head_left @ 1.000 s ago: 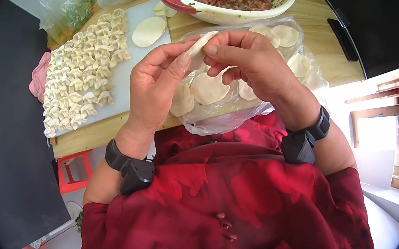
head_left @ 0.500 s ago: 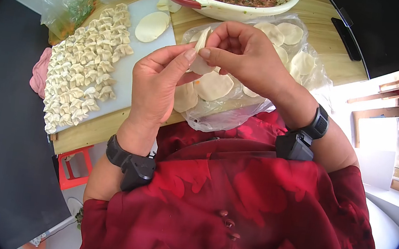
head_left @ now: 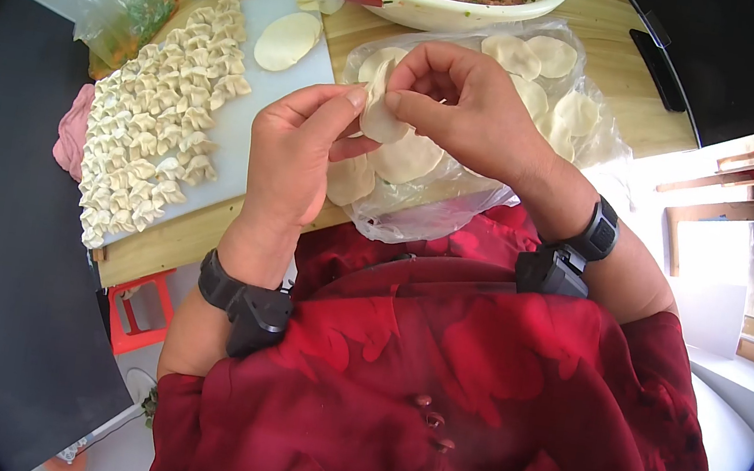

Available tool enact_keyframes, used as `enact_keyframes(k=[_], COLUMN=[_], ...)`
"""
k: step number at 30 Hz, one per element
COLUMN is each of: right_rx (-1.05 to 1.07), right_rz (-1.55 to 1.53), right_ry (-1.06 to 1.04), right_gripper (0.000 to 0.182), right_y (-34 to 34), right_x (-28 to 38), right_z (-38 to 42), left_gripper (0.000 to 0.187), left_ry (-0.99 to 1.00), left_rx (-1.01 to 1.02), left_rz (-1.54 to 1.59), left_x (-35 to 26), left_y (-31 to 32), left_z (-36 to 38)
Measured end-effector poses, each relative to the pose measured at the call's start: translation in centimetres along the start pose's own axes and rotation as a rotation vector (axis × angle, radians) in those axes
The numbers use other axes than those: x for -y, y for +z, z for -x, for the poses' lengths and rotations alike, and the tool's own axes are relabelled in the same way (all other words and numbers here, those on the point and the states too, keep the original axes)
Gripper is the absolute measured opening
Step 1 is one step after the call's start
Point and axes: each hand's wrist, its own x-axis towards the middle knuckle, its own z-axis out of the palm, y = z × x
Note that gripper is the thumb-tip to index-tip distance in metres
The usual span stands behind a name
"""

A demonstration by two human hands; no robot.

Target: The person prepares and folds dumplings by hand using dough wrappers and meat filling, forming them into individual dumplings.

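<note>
Between my two hands is a folded dumpling, its pale dough edge upright and pinched. My left hand grips its left side between thumb and fingers. From the other side, my right hand pinches the upper edge with thumb and forefinger. Any filling inside is hidden by the dough. Below the hands, round dough wrappers lie on a clear plastic bag, with more wrappers to the right.
A white bowl of minced filling with a utensil in it stands at the back. Rows of finished dumplings cover the left of a white board, near a loose wrapper. A bag of greens sits at the far left.
My fingers have shifted slightly along the dumpling's edge, and the thumbs are now a little farther apart. The dumpling has turned a little, showing more of its flat side.
</note>
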Motion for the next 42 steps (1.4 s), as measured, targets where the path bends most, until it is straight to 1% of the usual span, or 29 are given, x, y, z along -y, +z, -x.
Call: enact_keyframes(k=[4,7,9,10,12,15,16,17,18,19,20,21,22,23,24,25,26,27,29,30,31,33,34,35,36,38,40,42], right_rx=[-0.028,-0.044,-0.055,-0.067,-0.078,-0.075,-0.050,-0.025,-0.023,-0.001,0.023,0.027,0.039,0.050,0.049,0.064,0.079,0.075,0.039,0.039,0.055,0.075,0.064,0.051,0.051,0.024,0.012,-0.004], right_rz=[-0.023,0.007,0.025,0.050,0.074,0.145,0.067,-0.011,-0.010,-0.169,-0.327,-0.326,-0.410,-0.493,-0.492,-0.411,-0.330,-0.329,-0.195,-0.195,-0.236,-0.278,-0.348,-0.416,-0.416,-0.537,-0.516,-0.497], right_ry=[-0.014,0.004,0.027,0.021,0.016,0.037,0.037,0.038,0.037,0.077,0.118,0.118,0.161,0.204,0.204,0.175,0.145,0.145,0.151,0.149,0.144,0.140,0.174,0.208,0.207,0.295,0.255,0.214], right_gripper=[0.013,0.013,0.013,0.013,0.012,0.011,0.012,0.013,0.013,0.015,0.017,0.017,0.019,0.021,0.021,0.022,0.022,0.022,0.022,0.022,0.022,0.021,0.022,0.022,0.022,0.022,0.021,0.021], right_y=[0.2,0.3,0.5,0.6,0.7,0.7,0.6,0.4,0.1,-0.2,-0.5,-0.6,-0.7,-0.7,-0.6,-0.2,0.0,0.2,0.6,0.6,0.5,0.4,0.2,0.1,-0.1,-0.4,0.0,0.4], right_x=[-0.1,0.1,0.2,0.2,0.3,0.3,-0.3,-0.7,-0.9,-1.2,-1.3,-1.4,-1.4,-1.4,-1.2,-0.7,-0.4,-0.3,-0.1,-0.2,-0.6,-1.1,-1.3,-1.5,-1.6,-1.8,-1.4,-1.1], right_z=[-0.1,-0.1,-0.2,-0.2,-0.2,-0.3,-0.5,-0.6,-0.5,-0.4,-0.4,-0.3,-0.3,-0.2,-0.2,-0.2,-0.2,-0.3,-0.5,-0.5,-0.6,-0.5,-0.4,-0.3,-0.2,-0.2,-0.2,-0.3], left_gripper=[0.018,0.019,0.020,0.020,0.020,0.020,0.020,0.021,0.021,0.021,0.022,0.022,0.022,0.022,0.022,0.022,0.022,0.021,0.021,0.021,0.021,0.020,0.020,0.021,0.022,0.023,0.025,0.028], left_ry=[0.001,0.053,0.126,0.126,0.227,0.223,0.223,0.137,0.052,0.053,0.035,0.016,0.017,0.036,0.054,0.052,0.096,0.143,0.179,0.216,0.217,0.105,0.105,0.079,0.052,0.060,0.066,0.103], left_rx=[-0.046,-0.064,-0.072,-0.071,-0.072,-0.074,-0.074,-0.093,-0.113,-0.115,-0.109,-0.102,-0.104,-0.103,-0.102,-0.099,-0.080,-0.060,-0.050,-0.045,-0.047,-0.037,-0.040,-0.047,-0.053,-0.043,-0.031,0.019], left_rz=[0.021,-0.033,-0.115,-0.115,-0.239,-0.280,-0.280,-0.158,-0.035,-0.033,0.066,0.164,0.166,0.097,0.028,0.029,-0.087,-0.203,-0.209,-0.214,-0.215,-0.069,-0.069,0.012,0.094,0.105,0.115,-0.042], left_x=[0.7,1.0,1.1,1.1,1.2,1.1,0.9,0.7,0.6,0.7,1.0,1.1,1.1,1.2,1.2,1.1,0.9,0.8,0.7,0.7,0.7,0.8,0.9,1.0,1.1,1.4,1.4,1.4], left_y=[0.2,0.5,0.6,0.6,0.5,0.5,0.4,0.2,0.0,-0.3,-0.8,-1.0,-1.0,-0.8,-0.7,-0.4,0.0,0.2,0.1,0.0,-0.2,-0.6,-0.8,-1.1,-1.2,-1.3,-1.1,-0.6], left_z=[0.0,0.0,0.0,-0.1,-0.2,-0.1,-0.1,-0.1,-0.2,-0.3,-0.4,-0.5,-0.4,-0.3,-0.2,0.0,0.1,0.2,0.1,0.0,0.0,0.1,0.0,-0.1,-0.1,-0.2,-0.1,0.2])
